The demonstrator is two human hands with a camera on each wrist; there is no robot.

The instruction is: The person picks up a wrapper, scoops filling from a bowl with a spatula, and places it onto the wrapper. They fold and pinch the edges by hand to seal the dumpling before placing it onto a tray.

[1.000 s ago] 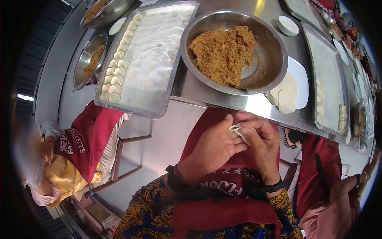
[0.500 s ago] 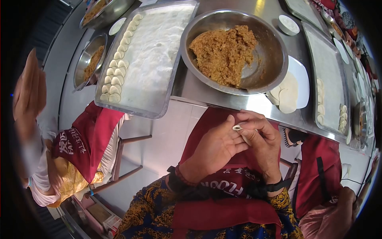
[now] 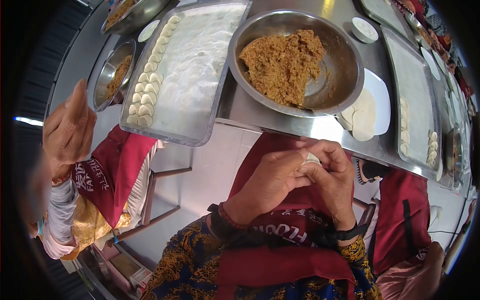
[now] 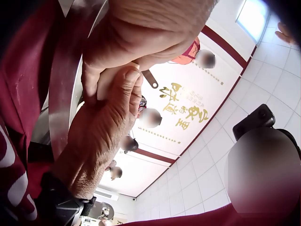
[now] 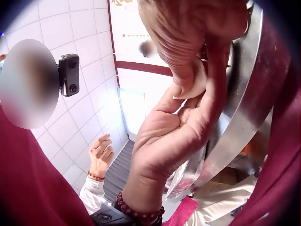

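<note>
Both hands meet in front of the red apron, just below the table edge. Between them is a small pale folded dough wrapper (image 3: pixel 311 159), partly covered by fingers. My left hand (image 3: pixel 267 182) has its thumb and fingers on the wrapper's left side. From the right, my right hand (image 3: pixel 327 172) pinches it with thumb and bent fingers. The right wrist view shows a white edge of the dough (image 5: pixel 200 81) between the two hands; whether it holds filling cannot be seen.
A steel bowl of brown filling (image 3: pixel 345 107) stands beyond the hands. Left of it lies a floured tray (image 3: pixel 192 75) with rows of dumplings; right, a white plate (image 3: pixel 382 107) with round wrappers. Another person's raised hand (image 3: pixel 70 130) is at far left.
My left thumb and fingers have closed in on the dough, which showed an open loop before and is now more covered. The neighbour's hand at far left has risen into view and shifted right.
</note>
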